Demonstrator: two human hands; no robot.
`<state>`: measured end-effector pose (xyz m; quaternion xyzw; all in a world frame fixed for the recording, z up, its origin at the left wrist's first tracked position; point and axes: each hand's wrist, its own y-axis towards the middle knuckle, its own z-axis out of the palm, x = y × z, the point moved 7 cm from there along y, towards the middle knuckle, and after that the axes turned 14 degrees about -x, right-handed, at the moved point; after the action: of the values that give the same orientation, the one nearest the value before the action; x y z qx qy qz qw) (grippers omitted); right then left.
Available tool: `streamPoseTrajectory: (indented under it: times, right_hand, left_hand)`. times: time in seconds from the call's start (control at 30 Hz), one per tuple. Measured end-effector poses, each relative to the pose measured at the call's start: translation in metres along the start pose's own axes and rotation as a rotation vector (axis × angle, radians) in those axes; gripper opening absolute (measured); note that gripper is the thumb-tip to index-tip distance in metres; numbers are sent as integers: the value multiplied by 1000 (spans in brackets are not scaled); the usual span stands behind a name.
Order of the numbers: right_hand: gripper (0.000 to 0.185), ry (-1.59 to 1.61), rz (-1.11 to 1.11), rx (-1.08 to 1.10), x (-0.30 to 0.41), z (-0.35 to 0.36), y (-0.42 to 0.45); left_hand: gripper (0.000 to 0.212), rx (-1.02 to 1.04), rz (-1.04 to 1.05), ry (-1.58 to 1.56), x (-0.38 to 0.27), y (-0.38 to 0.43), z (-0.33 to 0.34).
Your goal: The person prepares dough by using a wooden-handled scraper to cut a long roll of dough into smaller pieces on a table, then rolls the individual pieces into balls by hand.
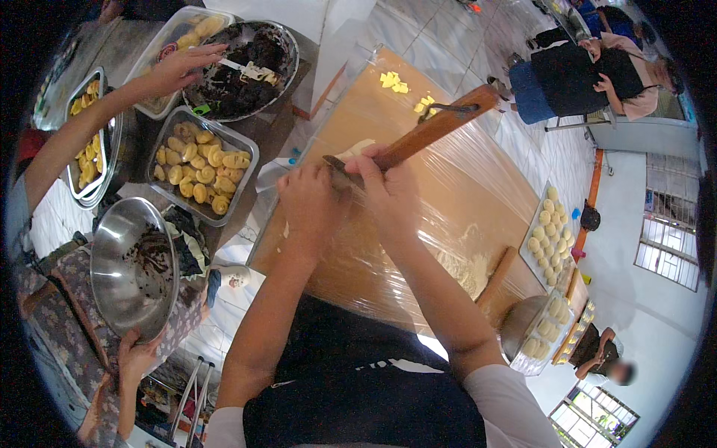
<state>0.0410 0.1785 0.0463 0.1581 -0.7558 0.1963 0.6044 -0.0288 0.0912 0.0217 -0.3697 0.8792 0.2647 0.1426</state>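
My right hand grips a tool with a long, thick wooden handle. A dark cord loop runs through the handle. At the tool's other end a dark, blade-like tip points towards my left hand. That hand rests low over the work table, its fingertips partly hidden, so its grip does not show. Just beyond both hands lies a pale, flat piece, perhaps dough. Clear plastic film covers the tabletop.
Small yellow pieces lie at the far edge. On the right are a rolling pin and a tray of dough balls. Leftward, a co-worker's hand reaches over a bowl of dark filling; another person holds a steel bowl.
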Motion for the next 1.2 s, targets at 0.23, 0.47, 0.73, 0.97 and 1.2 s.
streamPoseTrajectory:
  times: [0.23, 0.47, 0.73, 0.97, 1.2]
  right_hand:
    - [11, 43, -59, 13, -12, 9, -2]
    - [11, -87, 31, -47, -21, -40, -17]
    - [8, 252, 58, -207, 13, -74, -21]
    - [11, 428, 24, -181, 38, -66, -5]
    - [11, 297, -29, -78, 23, -36, -1]
  left_hand:
    - [25, -17, 35, 23, -7, 4, -2]
    - [35, 10, 26, 41, -6, -2, -3]
    - [43, 120, -38, 28, -3, 0, -4]
    - [48, 139, -54, -69, -8, 13, -6]
    - [42, 141, -30, -60, -12, 16, 9]
